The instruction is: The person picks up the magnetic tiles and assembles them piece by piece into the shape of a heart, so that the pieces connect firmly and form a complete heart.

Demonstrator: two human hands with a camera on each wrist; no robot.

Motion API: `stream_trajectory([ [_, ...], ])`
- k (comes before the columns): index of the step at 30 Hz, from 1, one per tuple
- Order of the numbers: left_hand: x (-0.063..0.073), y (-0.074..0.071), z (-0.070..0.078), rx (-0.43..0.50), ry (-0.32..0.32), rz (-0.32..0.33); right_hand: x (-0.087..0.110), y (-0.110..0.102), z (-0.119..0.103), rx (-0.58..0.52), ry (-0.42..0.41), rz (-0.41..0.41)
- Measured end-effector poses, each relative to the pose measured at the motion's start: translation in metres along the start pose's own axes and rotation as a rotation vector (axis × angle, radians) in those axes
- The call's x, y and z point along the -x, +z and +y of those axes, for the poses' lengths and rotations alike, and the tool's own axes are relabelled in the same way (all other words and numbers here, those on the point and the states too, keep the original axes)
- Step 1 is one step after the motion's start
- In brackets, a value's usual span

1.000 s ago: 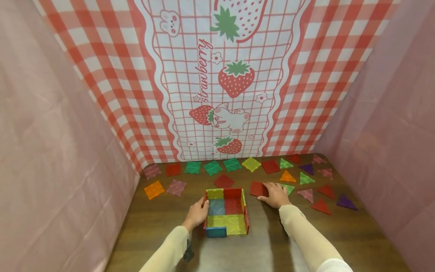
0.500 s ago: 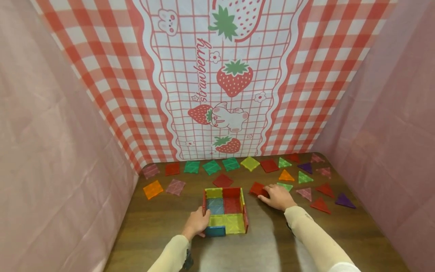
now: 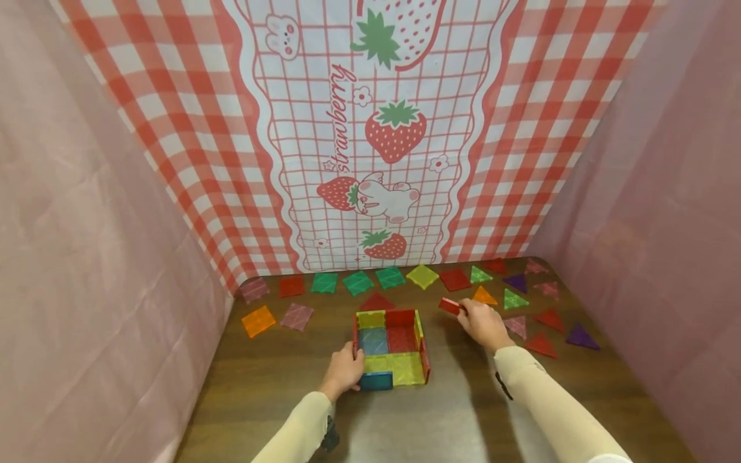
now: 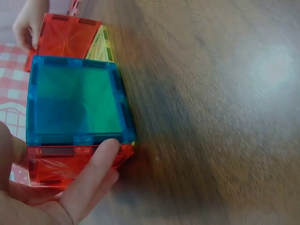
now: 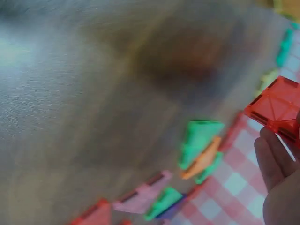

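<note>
An open box of translucent magnetic tiles (image 3: 408,373) stands on the table, with yellow, blue and red tiles as its floor and upright tiles around it. The front left wall is a blue tile (image 4: 75,101). My left hand (image 3: 343,370) grips the left wall, its fingers on a red tile (image 4: 56,166) in the left wrist view. My right hand (image 3: 485,325) pinches a red square tile (image 5: 276,105) by one edge, tilted and raised off the table to the right of the box.
Square tiles, among them an orange one (image 3: 258,321) and a yellow one (image 3: 423,276), lie along the back and left. Triangular tiles, such as a purple one (image 3: 581,337), are spread at the right. A checked cloth (image 3: 243,212) hangs behind the table.
My right hand has picked the red square tile up off the table and tilted it. The box and my left hand have shifted slightly to the right and back in the head view.
</note>
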State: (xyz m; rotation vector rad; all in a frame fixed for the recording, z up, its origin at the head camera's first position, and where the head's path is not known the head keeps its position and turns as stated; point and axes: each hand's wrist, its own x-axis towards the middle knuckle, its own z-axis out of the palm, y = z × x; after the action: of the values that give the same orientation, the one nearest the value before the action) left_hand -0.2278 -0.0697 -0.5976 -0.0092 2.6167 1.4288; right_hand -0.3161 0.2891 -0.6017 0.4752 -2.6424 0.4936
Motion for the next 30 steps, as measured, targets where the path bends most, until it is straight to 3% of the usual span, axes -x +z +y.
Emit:
stream_trajectory([
  [3, -0.001, 0.002, 0.0, 0.002, 0.014, 0.012, -0.006, -0.012, -0.011, -0.055, 0.039, 0.005],
  [7, -0.002, 0.002, 0.0, 0.004, 0.029, 0.013, -0.016, -0.032, -0.028, -0.136, 0.007, -0.02],
  [12, -0.005, 0.002, 0.001, 0.011, 0.016, 0.001, -0.019, -0.049, -0.054, -0.277, -0.121, -0.12],
  [17, -0.009, 0.001, 0.003, 0.021, 0.008, -0.01, -0.011, -0.054, -0.082, -0.386, -0.275, -0.186],
  [24, -0.01, 0.001, 0.005, 0.014, 0.022, -0.012, 0.002, -0.049, -0.103, -0.373, -0.418, -0.279],
  [30, -0.009, 0.004, 0.003, 0.001, 0.028, -0.011, 0.011, -0.04, -0.109, -0.286, -0.46, -0.336],
])
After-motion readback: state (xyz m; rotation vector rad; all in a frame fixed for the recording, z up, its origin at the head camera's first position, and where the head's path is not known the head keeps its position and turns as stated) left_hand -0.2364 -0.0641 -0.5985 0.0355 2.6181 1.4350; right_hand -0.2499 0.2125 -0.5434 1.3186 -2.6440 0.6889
